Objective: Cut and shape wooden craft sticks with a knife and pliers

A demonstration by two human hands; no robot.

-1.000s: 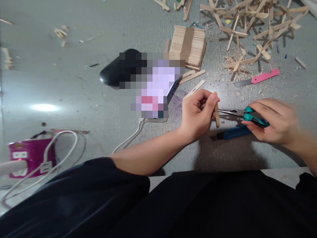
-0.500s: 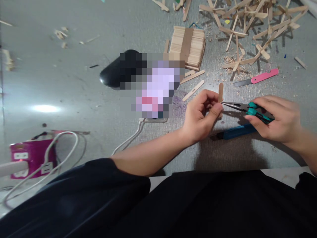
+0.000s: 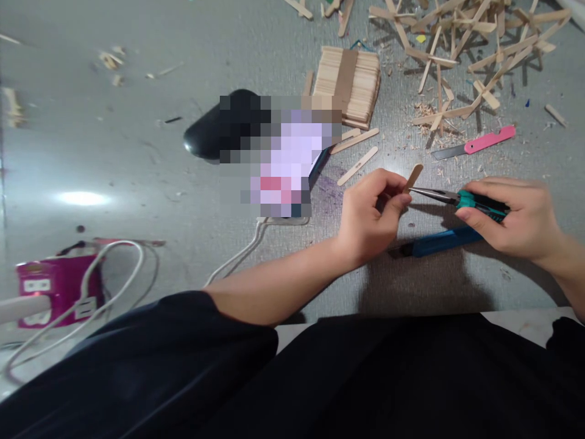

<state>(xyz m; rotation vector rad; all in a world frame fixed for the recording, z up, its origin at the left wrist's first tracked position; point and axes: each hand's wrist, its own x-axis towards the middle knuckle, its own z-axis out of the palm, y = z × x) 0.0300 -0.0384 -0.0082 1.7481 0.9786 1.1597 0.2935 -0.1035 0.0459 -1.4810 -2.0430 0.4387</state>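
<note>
Between thumb and fingers, my left hand (image 3: 375, 210) pinches a wooden craft stick (image 3: 414, 176), its rounded end leaning up and to the right. My right hand (image 3: 516, 213) is wrapped round needle-nose pliers (image 3: 458, 199) with teal and black handles. The narrow jaws point left and their tips meet the stick beside my left thumb; whether they grip it I cannot tell. The stick's lower part is hidden in my left fingers. Just below the pliers lies a blue utility knife (image 3: 445, 241), partly under my right hand.
A banded bundle of craft sticks (image 3: 326, 76) lies beyond a blurred-out phone (image 3: 292, 158). A pink folding blade (image 3: 491, 141) and glued stick frames (image 3: 484, 58) are at upper right. A notched stick (image 3: 358, 166), black case (image 3: 208, 134) and purple power block (image 3: 61, 274) with white cable lie leftward.
The craft stick has tilted from nearly upright towards the right. The pliers' handles look closer together, and my left hand has stayed almost in place.
</note>
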